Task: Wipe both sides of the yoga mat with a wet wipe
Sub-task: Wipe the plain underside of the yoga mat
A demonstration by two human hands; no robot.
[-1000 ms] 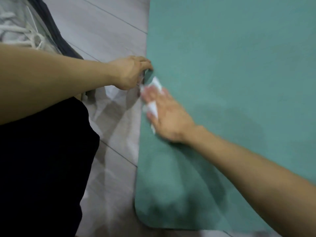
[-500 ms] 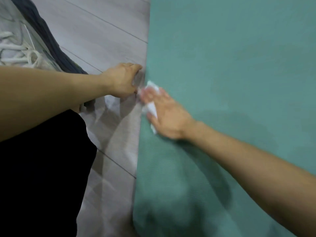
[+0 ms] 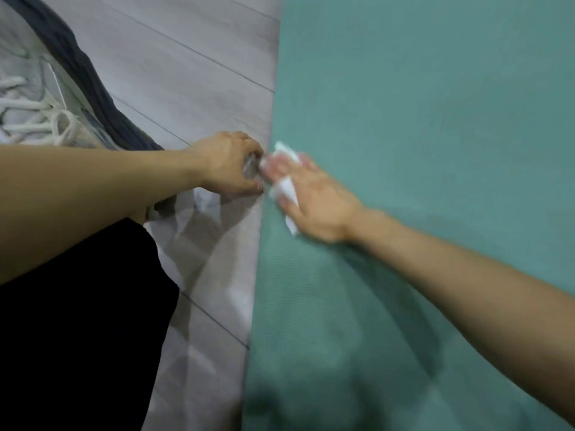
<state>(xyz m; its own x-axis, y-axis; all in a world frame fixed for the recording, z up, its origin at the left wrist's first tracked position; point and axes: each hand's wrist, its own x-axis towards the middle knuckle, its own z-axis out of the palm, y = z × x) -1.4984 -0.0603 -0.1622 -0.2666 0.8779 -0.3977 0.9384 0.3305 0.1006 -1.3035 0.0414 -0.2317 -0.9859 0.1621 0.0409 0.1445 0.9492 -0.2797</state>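
Note:
A teal yoga mat point(image 3: 420, 150) lies flat on the floor and fills the right side of the view. My right hand point(image 3: 311, 200) lies on it near its left edge, fingers straight, pressing a white wet wipe point(image 3: 287, 189) against the mat. Parts of the wipe show between and beyond the fingers. My left hand point(image 3: 227, 169) sits at the mat's left edge, right beside the right fingertips, with its fingers curled around the edge. The image is blurred there.
Grey wood-look floor point(image 3: 193, 73) runs along the mat's left side. A dark fabric strip and a grey shoe with white laces point(image 3: 37, 119) lie at the upper left. My dark-clothed leg point(image 3: 77, 321) fills the lower left.
My right hand with the wipe has shifted slightly along the mat's left edge. My left hand has stayed at that edge, its fingers curling in closer to the right fingertips.

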